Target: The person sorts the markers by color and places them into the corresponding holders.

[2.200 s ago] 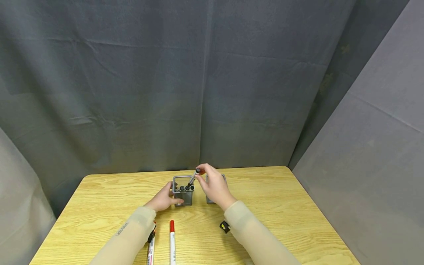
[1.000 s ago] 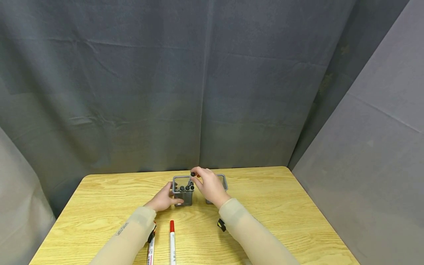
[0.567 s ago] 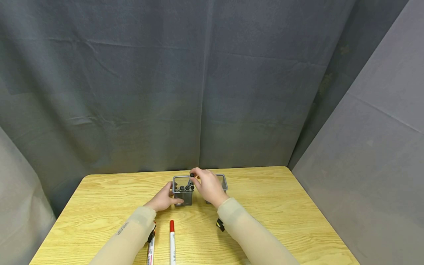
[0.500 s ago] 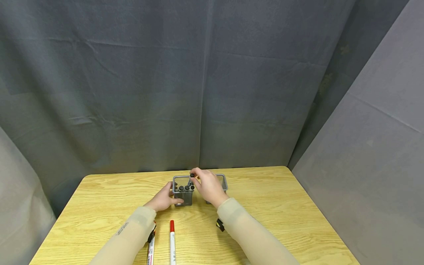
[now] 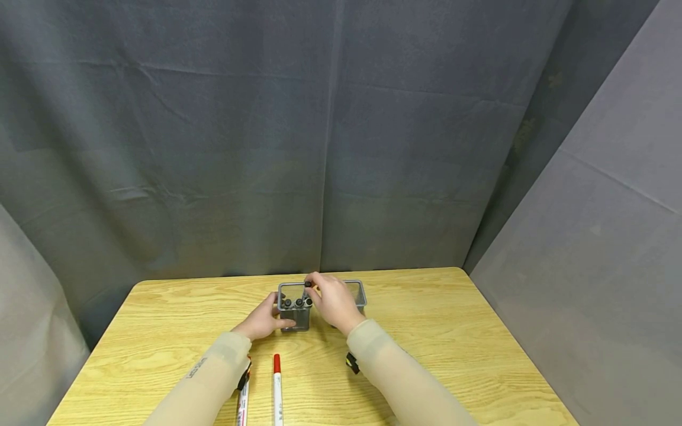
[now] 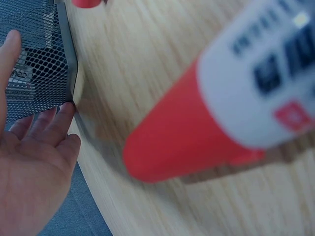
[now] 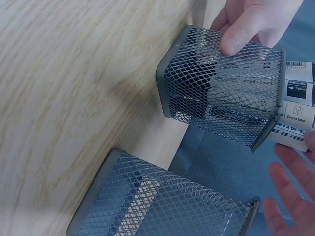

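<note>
In the head view, my left hand (image 5: pixel 262 321) grips a dark metal mesh pen holder (image 5: pixel 296 318), thumb on its near side and fingers round the far side. Several black-capped markers (image 5: pixel 299 302) stand in this holder along its near wall. My right hand (image 5: pixel 334 303) pinches another black-capped marker (image 5: pixel 308 284) near its top, at the holder's right rim. The right wrist view shows white marker barrels (image 7: pixel 298 115) sticking out past the rim, beside the right-hand fingers (image 7: pixel 285 184). The left thumb (image 7: pixel 237 42) presses the mesh there.
A second mesh pen holder (image 5: pixel 362 296) stands to the right, partly hidden behind the right hand. Two white markers lie on the wooden table (image 5: pixel 453 355) nearer me: one red-capped marker (image 5: pixel 277 384), and another marker (image 5: pixel 243 405) partly under the left wrist. Grey curtains (image 5: pixel 240 148) hang behind.
My right hand has moved left and slightly down, lowering the marker it pinches into the left holder. The other black caps have shifted a little left. My left hand has stayed put.
</note>
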The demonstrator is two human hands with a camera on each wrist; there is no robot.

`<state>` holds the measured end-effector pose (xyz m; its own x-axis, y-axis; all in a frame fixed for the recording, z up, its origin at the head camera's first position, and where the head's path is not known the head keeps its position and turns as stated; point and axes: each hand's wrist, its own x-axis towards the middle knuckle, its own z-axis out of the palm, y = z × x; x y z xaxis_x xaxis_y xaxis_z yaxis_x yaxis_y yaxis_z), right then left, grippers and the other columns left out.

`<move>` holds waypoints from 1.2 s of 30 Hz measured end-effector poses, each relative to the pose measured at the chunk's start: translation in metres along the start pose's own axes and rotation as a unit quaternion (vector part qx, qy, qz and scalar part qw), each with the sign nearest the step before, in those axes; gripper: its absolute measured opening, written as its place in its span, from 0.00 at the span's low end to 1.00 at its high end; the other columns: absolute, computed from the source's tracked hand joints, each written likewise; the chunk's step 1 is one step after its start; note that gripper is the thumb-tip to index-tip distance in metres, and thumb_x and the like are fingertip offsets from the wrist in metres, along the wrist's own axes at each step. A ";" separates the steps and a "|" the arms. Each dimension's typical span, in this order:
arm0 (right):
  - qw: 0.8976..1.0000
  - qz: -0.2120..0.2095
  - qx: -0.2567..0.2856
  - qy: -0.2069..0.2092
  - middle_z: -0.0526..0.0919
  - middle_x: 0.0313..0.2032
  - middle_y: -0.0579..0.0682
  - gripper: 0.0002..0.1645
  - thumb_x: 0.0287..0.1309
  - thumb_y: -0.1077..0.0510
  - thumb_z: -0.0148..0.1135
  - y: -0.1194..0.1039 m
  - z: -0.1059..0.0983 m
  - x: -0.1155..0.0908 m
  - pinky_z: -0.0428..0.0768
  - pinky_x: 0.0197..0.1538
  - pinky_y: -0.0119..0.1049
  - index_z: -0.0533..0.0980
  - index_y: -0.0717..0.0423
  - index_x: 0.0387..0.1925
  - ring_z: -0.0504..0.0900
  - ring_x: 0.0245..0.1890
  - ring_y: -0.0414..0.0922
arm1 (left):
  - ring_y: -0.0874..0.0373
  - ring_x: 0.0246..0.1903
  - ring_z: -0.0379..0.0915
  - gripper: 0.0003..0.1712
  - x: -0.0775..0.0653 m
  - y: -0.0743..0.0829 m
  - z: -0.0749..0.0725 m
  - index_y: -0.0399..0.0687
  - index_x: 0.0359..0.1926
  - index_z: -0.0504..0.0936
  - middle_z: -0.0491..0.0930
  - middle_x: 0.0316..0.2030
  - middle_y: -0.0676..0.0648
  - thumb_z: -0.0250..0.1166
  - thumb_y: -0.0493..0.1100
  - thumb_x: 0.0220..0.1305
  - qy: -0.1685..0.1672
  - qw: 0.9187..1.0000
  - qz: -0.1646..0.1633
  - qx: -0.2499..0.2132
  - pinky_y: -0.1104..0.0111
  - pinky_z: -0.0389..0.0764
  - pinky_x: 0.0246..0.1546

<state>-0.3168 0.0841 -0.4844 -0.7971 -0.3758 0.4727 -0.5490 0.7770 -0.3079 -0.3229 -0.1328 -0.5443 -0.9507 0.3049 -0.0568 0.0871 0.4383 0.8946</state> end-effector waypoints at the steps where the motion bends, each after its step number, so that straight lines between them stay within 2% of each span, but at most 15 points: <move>1: 1.000 0.000 0.002 0.000 0.90 0.44 0.44 0.11 0.72 0.53 0.64 0.000 0.000 0.000 0.85 0.47 0.43 0.80 0.47 0.53 0.86 0.44 0.45 | 0.32 0.69 0.69 0.45 0.000 0.000 0.000 0.37 0.72 0.62 0.74 0.66 0.35 0.77 0.37 0.60 0.000 1.000 -0.001 -0.001 0.45 0.76 0.65; 9: 1.000 0.005 0.010 -0.004 0.90 0.44 0.45 0.11 0.74 0.51 0.62 -0.001 -0.002 -0.003 0.84 0.47 0.43 0.80 0.47 0.52 0.86 0.43 0.45 | 0.32 0.69 0.68 0.45 0.000 0.000 0.001 0.37 0.72 0.62 0.73 0.66 0.34 0.77 0.38 0.60 0.001 1.000 -0.003 -0.001 0.45 0.74 0.67; 16: 1.000 0.002 0.006 -0.007 0.90 0.44 0.44 0.10 0.73 0.51 0.62 -0.001 -0.001 -0.006 0.84 0.52 0.44 0.79 0.47 0.51 0.86 0.46 0.45 | 0.31 0.70 0.66 0.46 0.001 -0.001 0.000 0.37 0.72 0.61 0.71 0.69 0.33 0.77 0.38 0.60 0.000 1.000 0.001 0.002 0.43 0.72 0.68; 26: 1.000 0.016 0.005 -0.015 0.90 0.45 0.44 0.11 0.74 0.49 0.60 -0.003 -0.001 -0.011 0.85 0.51 0.43 0.79 0.46 0.52 0.86 0.47 0.44 | 0.30 0.70 0.65 0.46 0.000 -0.001 0.000 0.38 0.73 0.62 0.69 0.71 0.32 0.77 0.38 0.59 0.002 1.000 -0.004 0.008 0.40 0.65 0.72; 36: 1.000 0.011 0.010 -0.020 0.89 0.49 0.44 0.11 0.74 0.50 0.61 -0.004 -0.001 -0.016 0.85 0.53 0.42 0.79 0.46 0.53 0.87 0.47 0.42 | 0.29 0.69 0.67 0.46 -0.002 0.002 -0.001 0.36 0.71 0.63 0.71 0.69 0.33 0.78 0.37 0.57 0.004 1.000 0.008 0.009 0.41 0.68 0.70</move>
<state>-0.3018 0.0872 -0.4897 -0.8184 -0.3783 0.4325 -0.5356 0.7749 -0.3356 -0.3216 -0.1334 -0.5422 -0.9515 0.3050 -0.0394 0.1068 0.4479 0.8877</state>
